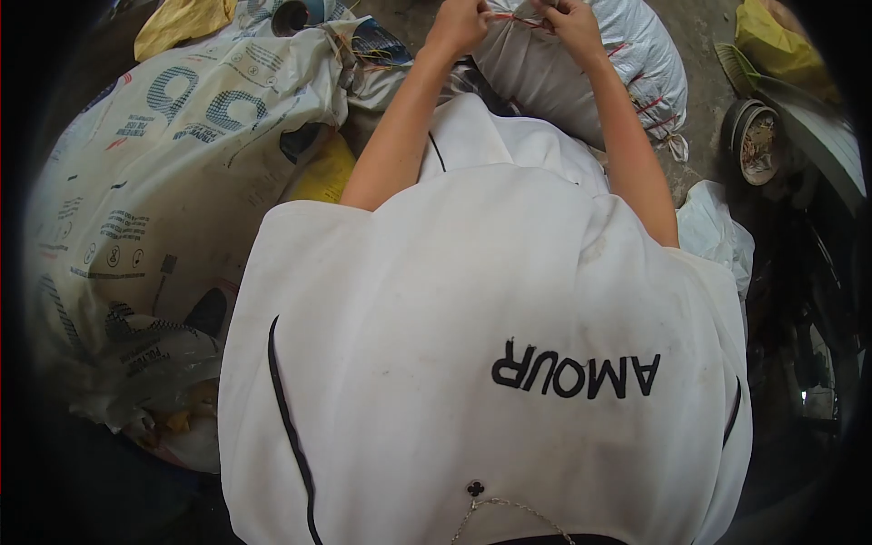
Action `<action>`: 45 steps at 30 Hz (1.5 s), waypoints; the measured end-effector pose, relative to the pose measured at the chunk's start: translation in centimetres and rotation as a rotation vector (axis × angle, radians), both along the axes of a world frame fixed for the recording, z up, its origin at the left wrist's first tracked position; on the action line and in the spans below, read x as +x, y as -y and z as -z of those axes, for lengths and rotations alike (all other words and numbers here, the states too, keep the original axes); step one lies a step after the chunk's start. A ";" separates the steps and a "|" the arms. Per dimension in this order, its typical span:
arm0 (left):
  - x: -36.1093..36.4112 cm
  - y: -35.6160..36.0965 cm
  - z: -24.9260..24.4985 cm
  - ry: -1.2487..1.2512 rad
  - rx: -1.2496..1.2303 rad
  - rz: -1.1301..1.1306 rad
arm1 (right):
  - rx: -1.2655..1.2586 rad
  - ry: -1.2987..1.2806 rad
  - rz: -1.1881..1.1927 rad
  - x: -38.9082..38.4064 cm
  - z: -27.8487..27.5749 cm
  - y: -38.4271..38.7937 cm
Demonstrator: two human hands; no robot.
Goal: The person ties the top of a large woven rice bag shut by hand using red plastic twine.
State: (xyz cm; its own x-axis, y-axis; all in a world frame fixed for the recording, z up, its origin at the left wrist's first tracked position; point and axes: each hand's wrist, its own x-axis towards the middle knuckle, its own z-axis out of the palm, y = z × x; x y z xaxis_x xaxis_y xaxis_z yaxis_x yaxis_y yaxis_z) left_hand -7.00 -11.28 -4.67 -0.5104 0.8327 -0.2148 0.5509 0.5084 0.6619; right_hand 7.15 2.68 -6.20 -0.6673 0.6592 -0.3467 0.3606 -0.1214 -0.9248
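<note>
At the top edge of the head view, both hands are over a stuffed white woven sack [645, 54]. My left hand [460, 25] is closed, its fingertips pinching a thin red string [505, 15]. My right hand [572, 27] is also closed in a pinch, close to the same string, which stretches between the two hands across the sack; its fingertips are partly cut off by the frame edge. More red strings run along the sack's side, and a tied corner [678, 145] sticks out at its lower right.
Large printed plastic bags [136, 173] fill the left side, with a yellow piece [327, 173] among them. To the right stand a round tub [757, 145] with scraps in it, a green-edged brush [734, 68], a yellow bag [781, 45] and a white plastic bag [713, 227].
</note>
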 end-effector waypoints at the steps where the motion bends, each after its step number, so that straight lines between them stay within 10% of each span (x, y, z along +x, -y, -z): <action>1: -0.5 -0.1 -0.3 0.161 -0.077 -0.002 | 0.011 -0.003 0.006 -0.2 -1.2 -0.7; 11: -1.1 -1.8 -1.5 0.271 -0.005 0.095 | 0.230 0.221 -0.739 -4.6 -5.2 -6.1; 25: -0.1 -3.4 -0.1 0.069 0.126 -0.028 | 0.327 0.191 -0.280 -3.3 -5.6 -4.7; 30: -1.4 -4.1 -1.0 0.211 0.093 0.203 | -0.162 0.040 -0.266 -1.9 -7.5 -7.2; 34: 0.8 -5.1 -3.9 -0.322 0.320 0.300 | 0.549 0.750 -0.486 6.0 -10.8 -11.9; 36: 1.3 -5.5 -2.5 -0.044 0.430 0.314 | 0.596 1.020 -0.434 13.6 -8.7 -12.4; 37: 1.9 -5.7 -3.4 0.548 0.235 0.033 | 0.486 1.102 -0.533 16.4 -7.9 -12.1; 40: 1.1 -5.6 -0.5 1.202 0.464 -0.348 | 0.154 1.137 -0.599 22.4 -3.7 -9.8; 45: 0.1 -5.7 -0.8 1.392 0.529 -0.466 | 0.237 1.231 -0.151 25.5 -3.4 -6.8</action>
State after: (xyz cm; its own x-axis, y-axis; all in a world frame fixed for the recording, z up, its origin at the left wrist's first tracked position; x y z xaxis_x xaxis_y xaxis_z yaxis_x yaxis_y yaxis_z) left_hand -6.94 -5.56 -3.82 -0.3907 0.7945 -0.4649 -0.7597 0.0069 0.6502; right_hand 32.69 9.45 -2.79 -0.0614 0.7357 -0.6745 0.9922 0.1183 0.0388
